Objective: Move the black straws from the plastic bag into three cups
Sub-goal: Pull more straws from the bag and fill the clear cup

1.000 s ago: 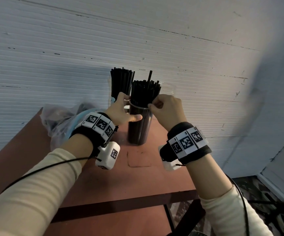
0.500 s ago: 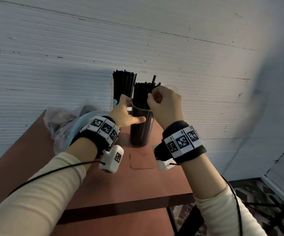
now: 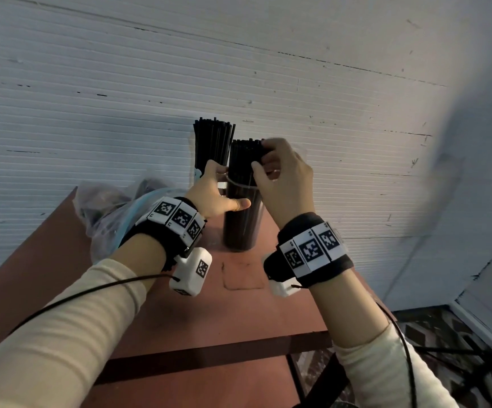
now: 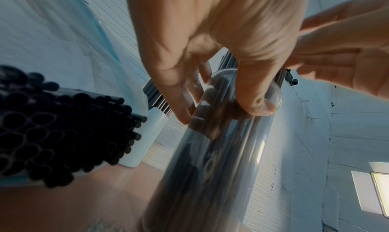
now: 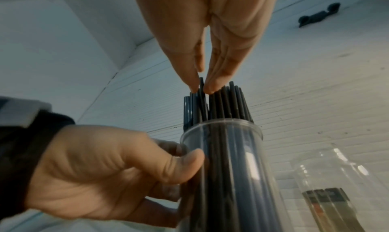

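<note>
A tall clear cup (image 3: pixel 240 228) packed with black straws (image 3: pixel 243 154) stands on the red-brown table (image 3: pixel 238 313). My left hand (image 3: pixel 230 188) grips this cup just under its rim, thumb in front, fingers behind; the left wrist view shows the cup (image 4: pixel 210 169) in this left hand (image 4: pixel 221 112). My right hand (image 5: pixel 201 88) pinches the tip of one straw (image 5: pixel 203 102) at the top of the bundle. A second cup of straws (image 3: pixel 212 142) stands behind. A third clear cup (image 5: pixel 328 177) at the right holds a few straws. The plastic bag (image 3: pixel 112 207) lies at the left.
A white ribbed wall (image 3: pixel 327 98) rises right behind the cups. More black straws (image 4: pixel 52 135) show their open ends at the left, near the bag's blue plastic. The table's front edge (image 3: pixel 209 351) is near me, with dark stand legs (image 3: pixel 474 363) on the floor to the right.
The one straw that stuck up above the bundle now sits level with the others. My right hand rose to the bundle's top. My left hand kept its grip on the cup.
</note>
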Tool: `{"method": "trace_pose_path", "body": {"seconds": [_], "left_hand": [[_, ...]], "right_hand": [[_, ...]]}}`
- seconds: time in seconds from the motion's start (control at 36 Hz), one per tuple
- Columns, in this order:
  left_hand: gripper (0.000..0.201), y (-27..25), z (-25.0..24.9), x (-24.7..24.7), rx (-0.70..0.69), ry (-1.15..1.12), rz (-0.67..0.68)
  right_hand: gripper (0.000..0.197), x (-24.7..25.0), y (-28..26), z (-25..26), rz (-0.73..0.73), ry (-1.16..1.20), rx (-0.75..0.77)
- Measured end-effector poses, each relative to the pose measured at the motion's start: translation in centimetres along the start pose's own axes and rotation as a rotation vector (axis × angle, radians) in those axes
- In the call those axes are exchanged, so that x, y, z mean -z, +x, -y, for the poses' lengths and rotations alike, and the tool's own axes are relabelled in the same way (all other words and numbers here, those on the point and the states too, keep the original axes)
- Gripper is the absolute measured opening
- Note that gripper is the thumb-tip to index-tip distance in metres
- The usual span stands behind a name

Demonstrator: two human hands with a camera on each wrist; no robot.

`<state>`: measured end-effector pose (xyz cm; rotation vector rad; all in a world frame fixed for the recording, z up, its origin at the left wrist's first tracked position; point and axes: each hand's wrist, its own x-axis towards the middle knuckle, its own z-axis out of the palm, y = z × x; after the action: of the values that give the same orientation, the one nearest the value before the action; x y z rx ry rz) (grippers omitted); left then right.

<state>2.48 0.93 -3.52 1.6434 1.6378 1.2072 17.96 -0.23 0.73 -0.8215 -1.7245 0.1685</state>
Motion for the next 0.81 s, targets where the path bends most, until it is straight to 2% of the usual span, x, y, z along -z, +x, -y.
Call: {"method": "trace_pose_path", "body": {"seconds": [0.06,0.11,0.19,0.39,0.5,0.58,0.67,0.81], "left_hand": [[0.077,0.3,0.1,0.0,-0.006,0.022,-0.012],[0.075,0.4,0.2,-0.1,-0.010,0.027,-0.020],[0.074,0.4,0.3,-0.1,-0.010,0.019,-0.020],[0.073,0.2,0.4,-0.2,-0.014,-0.025,-0.018],[0.075,-0.1,0.2,-0.2,-0.008,-0.078,0.006],[0.080,-0.2,0.0,0.0,-0.004,-0.112,0.035],[0.072,-0.1,0.1,0.0,-0.008,-0.138,0.043],[0.064,0.1,0.4,-0.2,-0.024,-0.184,0.023]], "right_hand": [[0.028,0.1,0.3,0.2,0.007,-0.013,0.051],[0.021,0.0,0.6,0.0,0.003,-0.040,0.081],[0.016,-0.1,0.7,-0.5,0.002,-0.059,0.080],[0.019,0.0,0.1,-0.9,0.014,-0.099,0.115],[0.044,1.0,0.7,-1.4,0.004,-0.138,0.138],[0.057,1.7,1.5,-2.3,0.126,-0.157,0.088],[0.047,1.8,1.8,-3.0,0.209,-0.189,0.119],[0.040,1.2,1.3,-3.2,0.205,-0.141,0.142]]}}
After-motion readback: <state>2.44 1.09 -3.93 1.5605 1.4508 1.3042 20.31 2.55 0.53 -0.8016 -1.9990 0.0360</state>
